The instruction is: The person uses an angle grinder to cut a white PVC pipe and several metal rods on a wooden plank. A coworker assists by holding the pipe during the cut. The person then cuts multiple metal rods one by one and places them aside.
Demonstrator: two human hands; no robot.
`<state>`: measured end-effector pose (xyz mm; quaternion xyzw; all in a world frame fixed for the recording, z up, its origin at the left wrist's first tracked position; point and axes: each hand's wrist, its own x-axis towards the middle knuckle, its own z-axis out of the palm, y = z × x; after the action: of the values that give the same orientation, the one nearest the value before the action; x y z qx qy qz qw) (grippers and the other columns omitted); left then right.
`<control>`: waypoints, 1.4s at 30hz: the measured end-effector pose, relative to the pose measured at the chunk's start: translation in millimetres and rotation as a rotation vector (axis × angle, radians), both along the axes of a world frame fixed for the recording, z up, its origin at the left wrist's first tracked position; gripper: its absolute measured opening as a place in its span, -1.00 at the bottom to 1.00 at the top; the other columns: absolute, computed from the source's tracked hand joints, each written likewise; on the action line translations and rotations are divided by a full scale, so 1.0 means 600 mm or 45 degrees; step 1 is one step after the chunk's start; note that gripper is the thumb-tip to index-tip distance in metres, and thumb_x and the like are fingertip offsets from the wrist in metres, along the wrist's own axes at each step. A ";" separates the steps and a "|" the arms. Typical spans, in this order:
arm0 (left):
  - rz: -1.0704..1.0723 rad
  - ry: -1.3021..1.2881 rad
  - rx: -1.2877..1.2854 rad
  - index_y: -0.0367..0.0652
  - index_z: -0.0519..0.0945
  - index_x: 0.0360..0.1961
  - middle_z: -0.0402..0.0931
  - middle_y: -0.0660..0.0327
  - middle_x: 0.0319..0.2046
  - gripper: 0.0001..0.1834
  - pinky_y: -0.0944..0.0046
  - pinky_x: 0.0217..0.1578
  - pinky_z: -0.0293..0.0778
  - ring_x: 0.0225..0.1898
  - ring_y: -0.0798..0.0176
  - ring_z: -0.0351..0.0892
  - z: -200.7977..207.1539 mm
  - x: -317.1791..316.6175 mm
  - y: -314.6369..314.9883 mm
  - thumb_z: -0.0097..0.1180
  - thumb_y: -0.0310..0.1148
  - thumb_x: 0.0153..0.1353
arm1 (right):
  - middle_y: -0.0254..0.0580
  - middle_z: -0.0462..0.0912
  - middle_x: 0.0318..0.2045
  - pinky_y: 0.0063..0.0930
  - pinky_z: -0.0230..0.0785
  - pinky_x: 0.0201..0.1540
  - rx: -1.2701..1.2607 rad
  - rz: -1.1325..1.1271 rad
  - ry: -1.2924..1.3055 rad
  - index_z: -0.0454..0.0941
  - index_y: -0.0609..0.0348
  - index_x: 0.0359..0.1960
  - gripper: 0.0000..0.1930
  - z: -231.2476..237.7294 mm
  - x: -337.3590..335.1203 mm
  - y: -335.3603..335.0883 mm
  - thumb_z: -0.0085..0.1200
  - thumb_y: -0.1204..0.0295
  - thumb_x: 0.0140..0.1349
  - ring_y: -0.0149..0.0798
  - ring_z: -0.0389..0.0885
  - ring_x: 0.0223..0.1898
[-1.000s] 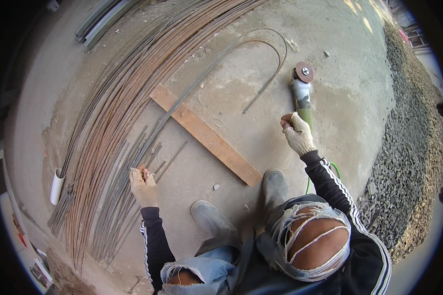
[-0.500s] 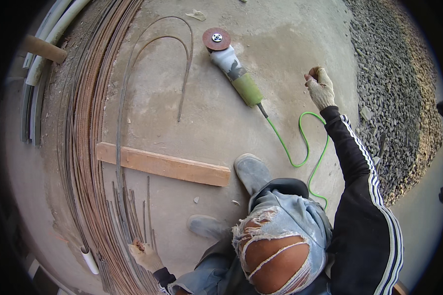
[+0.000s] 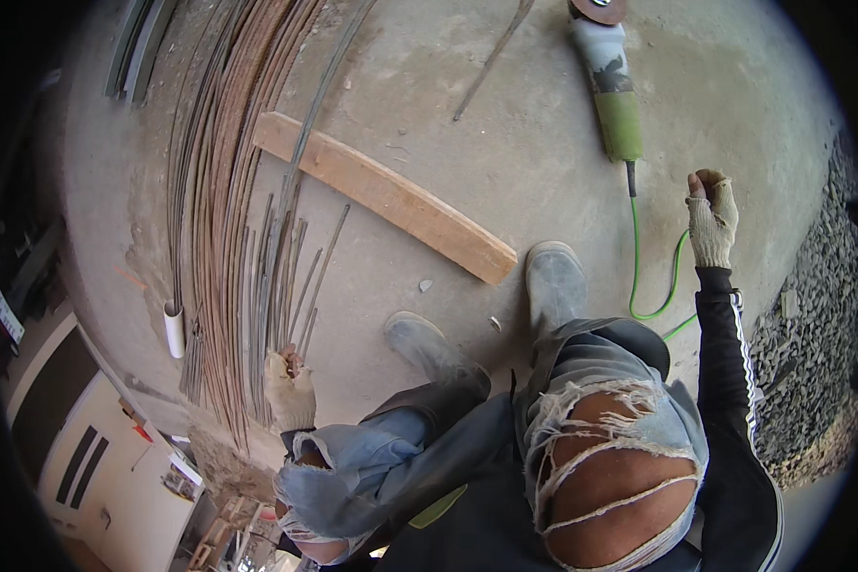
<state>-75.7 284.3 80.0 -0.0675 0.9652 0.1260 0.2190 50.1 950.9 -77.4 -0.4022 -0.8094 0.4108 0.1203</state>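
At the lower left, my left hand wears a cream fingerless glove and is closed beside the ends of the steel rods. Whatever its curled fingers hold, if anything, is hidden. On the right side, my right hand, gloved alike, is held out over the floor with its fingers curled in. I cannot make out anything in it. Nearest to that hand is an angle grinder with a green handle, lying on the concrete. Its green cord loops below the hand. The grinder's reddish disc is partly cut off by the upper edge.
A wooden plank lies across some rods. Rusty long bars run along the left, with a white pipe piece near their ends. Dark gravel is heaped at the right. My boots stand between plank and cord.
The view has shifted and turned, so the plank now slants more and the grinder sits at the upper edge. A doorway area has come into view at lower left. Both hands stay closed.
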 end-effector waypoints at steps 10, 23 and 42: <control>0.434 -0.114 0.231 -0.29 0.64 0.09 0.59 0.07 -0.09 -0.68 0.25 -0.19 0.66 -0.24 0.22 0.67 -0.026 0.205 0.019 0.22 -0.57 0.31 | 0.02 0.61 -0.21 -0.08 0.59 -0.15 -0.514 1.931 0.166 0.59 0.21 -0.06 -0.71 0.063 -0.196 -0.302 0.30 0.54 0.18 0.17 0.72 -0.20; 0.412 -0.012 0.195 -0.27 0.58 -0.08 0.61 0.03 -0.17 -0.72 0.09 -0.13 0.61 -0.18 -0.01 0.68 -0.027 0.233 -0.047 0.29 -0.48 0.19 | -0.18 0.62 0.05 -0.09 0.58 0.10 0.184 3.273 -0.146 0.74 -0.04 0.01 -0.73 -0.032 -0.120 -0.525 0.16 0.32 0.31 -0.04 0.64 0.13; 0.727 0.829 0.492 -0.30 0.66 0.05 0.69 0.05 -0.18 -0.69 0.17 -0.13 0.60 -0.18 0.11 0.72 -0.240 0.001 -0.145 0.28 -0.51 0.27 | -0.29 0.62 -0.39 -0.42 0.49 -0.32 -1.220 1.442 -0.655 0.57 0.18 -0.19 -0.86 0.100 -0.363 -0.526 0.24 0.40 0.39 -0.36 0.62 -0.39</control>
<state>-75.4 197.3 -63.9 -0.2453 0.8854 0.3729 -0.1296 -167.8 635.4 -17.5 -0.0187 -0.6281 0.6078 -0.4855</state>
